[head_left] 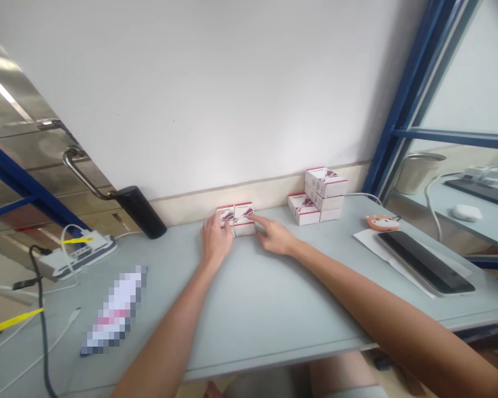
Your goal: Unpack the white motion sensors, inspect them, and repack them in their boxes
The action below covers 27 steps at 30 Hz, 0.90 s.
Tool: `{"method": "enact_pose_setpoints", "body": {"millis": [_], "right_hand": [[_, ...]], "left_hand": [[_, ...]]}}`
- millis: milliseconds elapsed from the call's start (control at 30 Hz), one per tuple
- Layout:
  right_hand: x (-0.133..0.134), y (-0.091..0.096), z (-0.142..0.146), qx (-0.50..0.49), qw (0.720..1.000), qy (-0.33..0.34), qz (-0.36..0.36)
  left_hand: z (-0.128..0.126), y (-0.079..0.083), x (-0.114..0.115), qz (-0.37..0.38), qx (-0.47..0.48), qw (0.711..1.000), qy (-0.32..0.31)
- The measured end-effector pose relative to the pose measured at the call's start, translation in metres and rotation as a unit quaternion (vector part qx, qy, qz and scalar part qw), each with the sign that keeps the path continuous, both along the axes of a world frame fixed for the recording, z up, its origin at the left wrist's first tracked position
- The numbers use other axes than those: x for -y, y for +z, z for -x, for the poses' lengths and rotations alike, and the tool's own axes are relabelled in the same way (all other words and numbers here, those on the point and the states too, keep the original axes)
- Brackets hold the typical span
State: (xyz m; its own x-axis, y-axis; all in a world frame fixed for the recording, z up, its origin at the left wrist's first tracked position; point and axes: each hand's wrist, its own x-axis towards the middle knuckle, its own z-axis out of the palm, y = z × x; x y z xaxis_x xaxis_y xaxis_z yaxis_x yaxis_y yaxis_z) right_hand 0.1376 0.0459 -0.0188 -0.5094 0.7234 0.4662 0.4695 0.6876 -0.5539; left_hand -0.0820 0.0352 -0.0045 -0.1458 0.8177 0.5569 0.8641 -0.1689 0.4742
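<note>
Two small white boxes with red trim [239, 216] stand side by side on the grey table [253, 309], close to the wall. My left hand [216, 239] lies against the left box with its fingers curled round the box's side. My right hand [274, 235] reaches in from the right, its index finger stretched out onto the top of the right box. A stack of three more such boxes [319, 194] stands further right along the wall.
A black cylinder [140, 211] lies left of the boxes. A white power strip [78, 253] with cables sits at far left. A dark tablet [425, 261] on white paper and an orange item [382, 222] lie at the right. A blurred flat object [114, 309] rests front left.
</note>
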Motion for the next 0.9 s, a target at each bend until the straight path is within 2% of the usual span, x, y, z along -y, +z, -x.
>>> {"method": "enact_pose_setpoints", "body": {"millis": [100, 167, 233, 300, 367, 467, 567, 633, 667, 700, 767, 833, 900], "right_hand": [[-0.001, 0.017, -0.008, 0.077, 0.996, -0.026, -0.028], [-0.003, 0.028, -0.021, 0.119, 0.987, -0.095, -0.059], [-0.006, 0.033, -0.037, 0.152, 0.968, -0.179, -0.085], [-0.007, 0.029, -0.056, 0.198, 0.947, -0.23, -0.107], [-0.006, 0.019, -0.073, 0.24, 0.926, -0.277, -0.094], [-0.004, 0.009, -0.091, 0.235, 0.926, -0.291, -0.054], [-0.001, 0.014, -0.096, 0.124, 0.953, -0.276, 0.007], [0.002, 0.022, -0.091, -0.021, 0.964, -0.254, 0.081], [0.004, 0.025, -0.086, -0.115, 0.96, -0.223, 0.123], [0.007, 0.028, -0.08, -0.211, 0.947, -0.175, 0.17], [0.015, 0.03, -0.066, -0.369, 0.891, -0.046, 0.261], [0.025, 0.03, -0.053, -0.43, 0.835, 0.067, 0.336], [0.034, 0.028, -0.044, -0.427, 0.814, 0.125, 0.375]], "left_hand": [[-0.009, 0.001, 0.009, 0.009, -0.071, 0.992, -0.104], [-0.009, 0.0, 0.01, 0.019, -0.123, 0.982, -0.141], [-0.007, -0.001, 0.009, 0.019, -0.165, 0.975, -0.15], [-0.004, -0.002, 0.006, 0.013, -0.18, 0.973, -0.145], [-0.001, -0.002, 0.003, 0.006, -0.167, 0.977, -0.135], [-0.001, -0.002, 0.003, 0.001, -0.15, 0.981, -0.122], [-0.007, 0.001, 0.006, -0.005, -0.146, 0.981, -0.126], [-0.015, 0.002, 0.01, -0.021, -0.095, 0.984, -0.147], [-0.021, 0.003, 0.012, -0.033, -0.054, 0.985, -0.159], [-0.028, 0.003, 0.014, -0.045, 0.002, 0.984, -0.172], [-0.042, 0.005, 0.019, -0.059, 0.075, 0.981, -0.171], [-0.055, 0.006, 0.023, -0.039, 0.199, 0.962, -0.185], [-0.064, 0.009, 0.028, -0.016, 0.285, 0.933, -0.219]]}}
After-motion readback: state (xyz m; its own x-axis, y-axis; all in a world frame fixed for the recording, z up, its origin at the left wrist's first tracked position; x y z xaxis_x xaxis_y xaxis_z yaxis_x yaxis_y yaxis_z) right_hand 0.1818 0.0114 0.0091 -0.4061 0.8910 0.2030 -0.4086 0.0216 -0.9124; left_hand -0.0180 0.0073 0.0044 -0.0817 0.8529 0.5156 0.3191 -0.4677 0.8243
